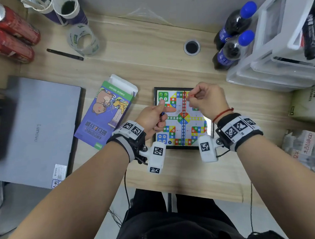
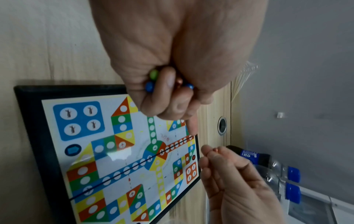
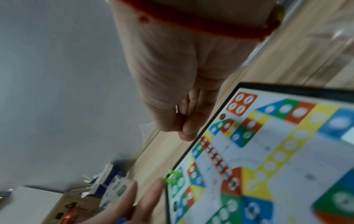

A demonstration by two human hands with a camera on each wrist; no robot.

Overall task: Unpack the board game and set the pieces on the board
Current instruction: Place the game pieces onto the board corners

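The ludo board [image 1: 183, 117] is lying open on the wooden desk [image 1: 150, 70], just right of its purple game box [image 1: 104, 113]. The left hand [image 1: 153, 117] is clutching small round pieces [image 2: 151, 81] (green, blue and reddish) over the board's left half. The right hand [image 1: 205, 99] is pinching one red piece [image 2: 215, 149] above the board's far right part.

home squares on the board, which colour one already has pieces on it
The green home square, at the board's far left corner; green pieces sit on it. The blue and orange ones show only printed circles.
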